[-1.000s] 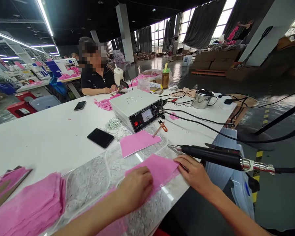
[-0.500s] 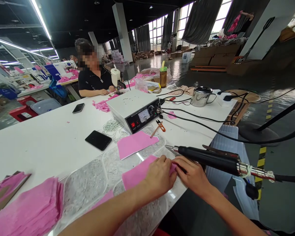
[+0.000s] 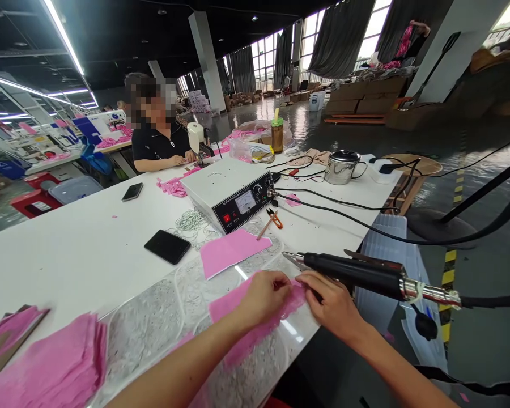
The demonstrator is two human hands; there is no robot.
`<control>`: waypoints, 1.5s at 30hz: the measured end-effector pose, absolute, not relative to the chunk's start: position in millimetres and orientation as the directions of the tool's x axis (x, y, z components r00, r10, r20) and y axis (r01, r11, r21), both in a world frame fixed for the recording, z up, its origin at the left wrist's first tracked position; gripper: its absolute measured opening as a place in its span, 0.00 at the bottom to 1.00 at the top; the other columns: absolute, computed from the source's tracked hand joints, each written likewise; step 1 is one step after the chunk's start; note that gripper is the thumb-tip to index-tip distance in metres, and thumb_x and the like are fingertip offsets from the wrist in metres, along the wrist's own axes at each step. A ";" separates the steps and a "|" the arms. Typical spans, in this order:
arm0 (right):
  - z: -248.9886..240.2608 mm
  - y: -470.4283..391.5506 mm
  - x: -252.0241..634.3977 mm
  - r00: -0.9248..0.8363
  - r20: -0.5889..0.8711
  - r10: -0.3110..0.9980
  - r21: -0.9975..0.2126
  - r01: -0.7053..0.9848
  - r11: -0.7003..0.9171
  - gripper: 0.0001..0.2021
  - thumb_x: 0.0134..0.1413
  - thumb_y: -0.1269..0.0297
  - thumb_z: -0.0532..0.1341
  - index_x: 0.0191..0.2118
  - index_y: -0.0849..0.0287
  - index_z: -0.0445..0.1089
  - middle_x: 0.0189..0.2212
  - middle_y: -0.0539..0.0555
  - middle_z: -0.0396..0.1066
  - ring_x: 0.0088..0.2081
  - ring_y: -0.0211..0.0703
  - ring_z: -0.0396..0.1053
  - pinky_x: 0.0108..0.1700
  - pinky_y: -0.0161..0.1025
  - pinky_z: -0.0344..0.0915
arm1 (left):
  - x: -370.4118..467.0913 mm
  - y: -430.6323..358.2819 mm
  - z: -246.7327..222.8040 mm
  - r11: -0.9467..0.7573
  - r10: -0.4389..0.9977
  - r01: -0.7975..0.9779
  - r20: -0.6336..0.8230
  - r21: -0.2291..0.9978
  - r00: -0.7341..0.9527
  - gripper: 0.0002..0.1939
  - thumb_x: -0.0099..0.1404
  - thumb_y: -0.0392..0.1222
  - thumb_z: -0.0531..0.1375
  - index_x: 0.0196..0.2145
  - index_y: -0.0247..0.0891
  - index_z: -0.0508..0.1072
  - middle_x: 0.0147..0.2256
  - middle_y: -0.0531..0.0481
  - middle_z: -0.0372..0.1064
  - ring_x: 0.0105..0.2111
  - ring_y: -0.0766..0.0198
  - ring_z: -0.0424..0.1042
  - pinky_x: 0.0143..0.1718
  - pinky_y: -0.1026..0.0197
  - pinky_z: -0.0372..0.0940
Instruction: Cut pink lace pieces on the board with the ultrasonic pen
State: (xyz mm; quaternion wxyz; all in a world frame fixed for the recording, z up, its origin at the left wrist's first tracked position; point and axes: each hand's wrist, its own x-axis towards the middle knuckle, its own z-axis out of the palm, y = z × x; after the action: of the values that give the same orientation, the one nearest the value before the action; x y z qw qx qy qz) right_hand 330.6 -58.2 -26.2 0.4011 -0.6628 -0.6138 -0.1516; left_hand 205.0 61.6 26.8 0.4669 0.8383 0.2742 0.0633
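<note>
A thin pink fabric piece [image 3: 227,309] lies on a clear, marble-patterned mat near the table's front edge. Its lower part spreads out below my left wrist and looks sheer. My left hand [image 3: 267,296] is closed at the cloth's upper right part, thumb and fingers pinched together. At the right corner, my right hand [image 3: 331,299] has curled fingers with the cloth edge between thumb and forefinger; the grip is partly hidden. Just above my right hand is a black pen-shaped handheld tool [image 3: 352,273] with a metal blade tip pointing left. Beyond my hands lies a flat pink template sheet [image 3: 233,252].
A control box [image 3: 238,195] with cables stands ahead, near orange thread snips [image 3: 276,219], a phone [image 3: 168,246] and tangled cord [image 3: 191,220]. Stacked pink fabric [image 3: 46,362] is at left. A steel mug [image 3: 342,168] stands at back right. A co-worker [image 3: 161,136] sits opposite.
My left hand has shifted slightly left, away from my right hand. More of the pink cloth now shows below my left hand, spread toward the table edge.
</note>
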 end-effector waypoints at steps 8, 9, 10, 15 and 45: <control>-23.5 -66.8 324.9 0.207 0.709 0.674 -0.303 0.953 0.026 0.06 0.61 0.70 0.57 0.38 0.59 0.72 0.34 0.55 0.76 0.35 0.47 0.76 0.41 0.44 0.70 | 183.0 67.8 39.2 -0.037 0.612 0.336 -0.244 0.941 0.752 0.07 0.58 0.33 0.56 0.22 0.36 0.68 0.21 0.55 0.66 0.22 0.68 0.66 0.27 0.65 0.62; -20.6 -67.6 322.1 0.200 0.711 0.674 -0.304 0.952 0.038 0.06 0.61 0.69 0.57 0.38 0.60 0.72 0.34 0.55 0.76 0.36 0.47 0.75 0.42 0.44 0.70 | 176.1 68.9 42.5 0.019 0.627 0.321 -0.261 0.947 0.734 0.07 0.59 0.33 0.56 0.23 0.36 0.67 0.21 0.54 0.67 0.22 0.68 0.67 0.27 0.65 0.64; -17.0 -67.6 317.7 0.192 0.713 0.674 -0.309 0.949 0.058 0.05 0.61 0.68 0.58 0.39 0.60 0.72 0.34 0.55 0.76 0.36 0.47 0.75 0.43 0.44 0.70 | 168.5 70.1 45.8 0.074 0.644 0.303 -0.278 0.950 0.713 0.07 0.60 0.34 0.56 0.24 0.36 0.67 0.22 0.53 0.69 0.22 0.68 0.68 0.28 0.65 0.66; -1.4 -52.6 269.1 0.126 0.627 0.769 -0.366 0.919 0.148 0.12 0.56 0.58 0.62 0.42 0.60 0.70 0.32 0.55 0.74 0.33 0.46 0.74 0.35 0.41 0.71 | 128.1 73.8 59.5 0.267 0.741 0.184 -0.324 0.946 0.588 0.07 0.61 0.37 0.59 0.27 0.36 0.66 0.25 0.50 0.72 0.25 0.67 0.74 0.33 0.63 0.71; 11.0 -3.2 169.7 -0.401 0.664 0.631 -0.216 0.706 0.675 0.08 0.62 0.74 0.55 0.40 0.59 0.70 0.30 0.54 0.71 0.32 0.40 0.69 0.33 0.36 0.69 | -42.8 59.2 9.2 -0.700 0.713 0.649 0.255 0.296 0.653 0.03 0.62 0.34 0.59 0.35 0.34 0.73 0.40 0.41 0.72 0.40 0.53 0.69 0.44 0.50 0.63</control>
State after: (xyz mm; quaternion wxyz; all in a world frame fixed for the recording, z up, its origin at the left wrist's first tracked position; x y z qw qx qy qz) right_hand 169.7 -3.2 11.0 0.3734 -0.4000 -0.8355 -0.0496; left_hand -42.8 59.2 9.2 0.0894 0.9047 0.3765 0.1782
